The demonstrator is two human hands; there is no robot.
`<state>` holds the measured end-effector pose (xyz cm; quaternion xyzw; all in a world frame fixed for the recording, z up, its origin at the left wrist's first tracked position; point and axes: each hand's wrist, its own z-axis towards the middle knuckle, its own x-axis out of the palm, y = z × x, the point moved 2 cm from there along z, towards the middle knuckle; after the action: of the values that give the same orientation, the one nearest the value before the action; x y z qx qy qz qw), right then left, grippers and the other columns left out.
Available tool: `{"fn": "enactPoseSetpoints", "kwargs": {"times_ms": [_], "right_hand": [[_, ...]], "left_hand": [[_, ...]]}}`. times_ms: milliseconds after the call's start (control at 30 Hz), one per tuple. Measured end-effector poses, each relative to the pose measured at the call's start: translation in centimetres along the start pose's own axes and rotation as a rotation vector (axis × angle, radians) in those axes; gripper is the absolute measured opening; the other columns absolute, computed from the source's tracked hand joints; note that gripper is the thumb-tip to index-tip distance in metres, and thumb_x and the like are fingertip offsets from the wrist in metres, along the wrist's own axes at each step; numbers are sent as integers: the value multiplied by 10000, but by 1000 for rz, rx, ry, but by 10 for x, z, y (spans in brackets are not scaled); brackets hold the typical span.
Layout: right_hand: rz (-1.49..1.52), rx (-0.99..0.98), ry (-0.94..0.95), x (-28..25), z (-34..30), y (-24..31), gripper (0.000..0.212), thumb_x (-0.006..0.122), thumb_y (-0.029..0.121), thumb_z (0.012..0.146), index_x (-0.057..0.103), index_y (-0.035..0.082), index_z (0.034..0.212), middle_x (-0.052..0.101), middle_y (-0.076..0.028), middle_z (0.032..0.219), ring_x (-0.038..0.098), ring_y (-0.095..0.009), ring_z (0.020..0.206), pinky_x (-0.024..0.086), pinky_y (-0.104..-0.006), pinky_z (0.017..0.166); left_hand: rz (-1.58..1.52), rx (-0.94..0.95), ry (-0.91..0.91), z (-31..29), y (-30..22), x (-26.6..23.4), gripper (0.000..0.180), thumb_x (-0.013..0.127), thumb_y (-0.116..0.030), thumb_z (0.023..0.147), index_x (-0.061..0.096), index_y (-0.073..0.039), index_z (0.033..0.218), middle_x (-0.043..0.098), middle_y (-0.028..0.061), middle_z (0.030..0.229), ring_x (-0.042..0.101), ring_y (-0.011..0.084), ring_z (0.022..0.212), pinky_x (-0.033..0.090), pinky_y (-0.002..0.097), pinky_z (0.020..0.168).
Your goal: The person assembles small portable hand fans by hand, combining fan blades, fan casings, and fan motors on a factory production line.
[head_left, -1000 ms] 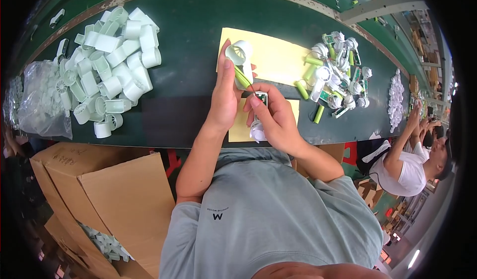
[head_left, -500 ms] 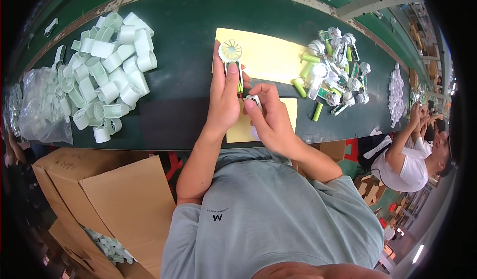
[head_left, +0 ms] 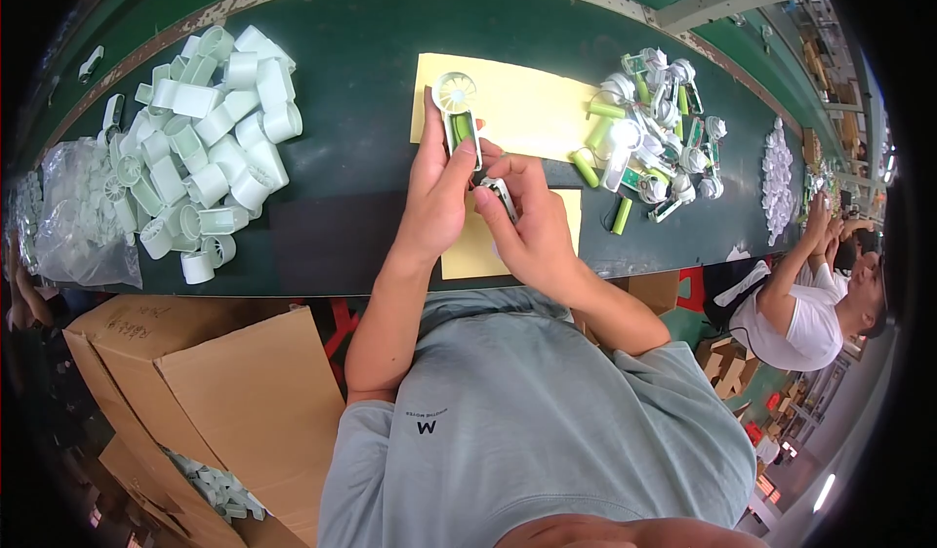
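My left hand [head_left: 444, 192] is wrapped round a pale green fan housing [head_left: 455, 91], its round slotted end pointing away from me. Inside the long hollow part of the housing lies a green battery [head_left: 462, 129], with my left thumb against its near end. Close by on the right, my right hand [head_left: 532, 221] pinches a small white and dark fan part [head_left: 499, 197] between thumb and fingers. Its far side is hidden by the fingers. Both hands are above the yellow sheets [head_left: 527, 109] on the dark green table.
Left of me is a heap of pale green housings [head_left: 200, 99] beside a clear plastic bag [head_left: 88, 245]. At right lie fan assemblies with green batteries [head_left: 622, 216] and a row of clear parts [head_left: 777, 182]. A cardboard box [head_left: 254, 382] stands below; a co-worker [head_left: 800, 314] sits at right.
The green battery, seen lower by the fingers before, now lies within the housing. My left thumb has shifted to the near end of the housing, and the fan part is turned slightly.
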<state>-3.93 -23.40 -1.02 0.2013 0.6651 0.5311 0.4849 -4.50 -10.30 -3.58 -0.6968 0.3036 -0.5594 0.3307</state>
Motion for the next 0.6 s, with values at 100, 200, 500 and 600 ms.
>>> {"fn": "enactPoseSetpoints", "kwargs": {"times_ms": [100,200,500,600], "right_hand": [[173,137,40,3,0,-1,217,552,49,1003,405,29,1162,646,-147,1206,634,-115,872,499,-257,683],[448,156,71,14,-2,-3,277,567,89,1001,407,3,1210,680,-164,1066,663,-171,776,521,-288,662],[-165,-56,226,21,-16,5,190,683,118,910,624,27,1065,588,-123,987,659,-220,822,543,-320,630],[-449,-213,268,32,-9,19,264,729,139,850,615,47,1069,565,-102,1015,623,-262,886,539,-355,659]], "left_hand": [[36,41,-11,0,-1,0,664,427,-87,1037,69,-51,1594,587,106,1132,581,118,916,496,278,867],[65,109,-121,-1,-11,-3,612,470,-69,1025,194,-14,1568,586,155,1241,634,153,956,529,284,847],[-486,322,-77,-34,-54,-62,520,491,-94,1001,330,144,1434,446,348,1407,530,483,1252,495,476,1058],[-698,272,-46,-35,-42,-78,527,505,-99,996,333,145,1430,429,346,1420,512,489,1265,466,490,1088]]}}
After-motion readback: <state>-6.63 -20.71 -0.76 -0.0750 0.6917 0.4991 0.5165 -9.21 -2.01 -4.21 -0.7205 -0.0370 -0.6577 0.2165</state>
